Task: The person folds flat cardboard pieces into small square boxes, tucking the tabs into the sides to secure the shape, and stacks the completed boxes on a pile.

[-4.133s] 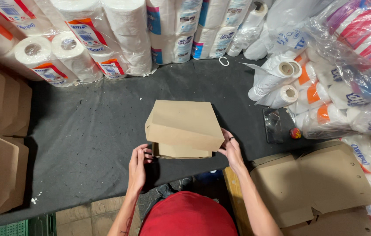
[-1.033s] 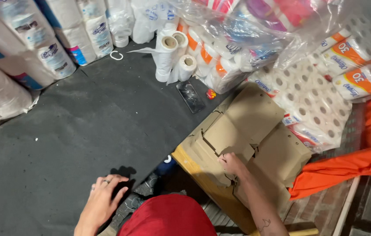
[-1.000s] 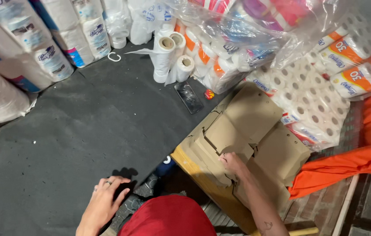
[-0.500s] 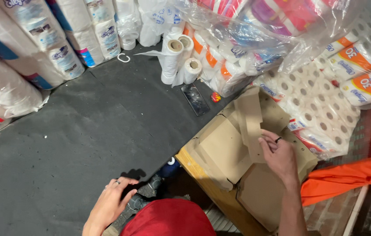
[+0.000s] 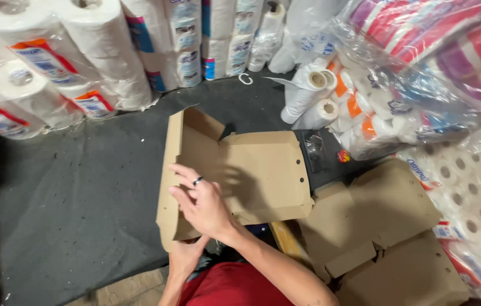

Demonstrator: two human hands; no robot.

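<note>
flat brown cardboard box blank (image 5: 240,170) lies half-unfolded on the dark grey mat (image 5: 70,192), right in front of the person. right hand (image 5: 201,201), fingers spread, presses on its left flap, prob. to crease it; left hand (image 5: 186,255) pinches the bottom edge from below w/ the thumb on top, steadying. stack of more flat brown blanks (image 5: 387,226) at right, wrapped white paper rolls (image 5: 82,62) crowd behind.

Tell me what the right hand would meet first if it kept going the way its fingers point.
The right hand points up-left across the flat cardboard box blank; it would likely meet the blank's raised left flap first, though depth is unclear.
</note>
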